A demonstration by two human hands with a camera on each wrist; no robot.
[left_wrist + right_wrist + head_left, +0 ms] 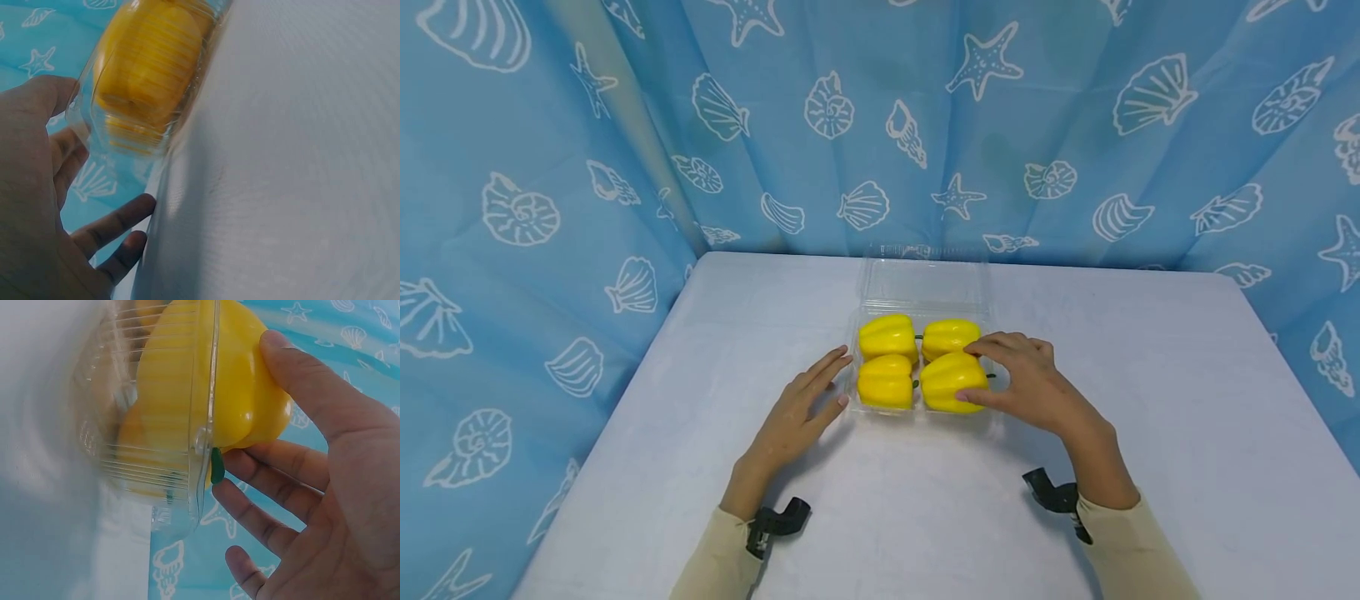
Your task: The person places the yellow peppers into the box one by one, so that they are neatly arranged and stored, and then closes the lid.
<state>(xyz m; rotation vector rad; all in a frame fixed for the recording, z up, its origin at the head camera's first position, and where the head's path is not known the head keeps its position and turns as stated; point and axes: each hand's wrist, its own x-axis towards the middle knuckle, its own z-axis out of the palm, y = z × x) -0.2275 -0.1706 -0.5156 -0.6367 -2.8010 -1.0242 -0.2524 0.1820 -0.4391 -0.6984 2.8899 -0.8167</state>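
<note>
A clear plastic clamshell container [925, 287] lies with its lid folded back. Four would be several: several yellow bell peppers [887, 336] sit in it in two rows. My right hand [1032, 379] holds the front right bell pepper [946, 382], thumb on its near side and fingers across its far side. In the right wrist view this bell pepper [247, 394] rises above the container's rim, its green stem [217, 465] beside my fingers. My left hand [797, 417] is at the container's left side, fingers spread; in the left wrist view the thumb [59, 94] is right at the clear wall.
The table [760, 308] is covered in a white cloth. Behind it and at the sides hangs a blue curtain [895, 75] printed with white shells and starfish. A black wrist mount sits on each forearm, the left one [778, 521] and the right one [1052, 493].
</note>
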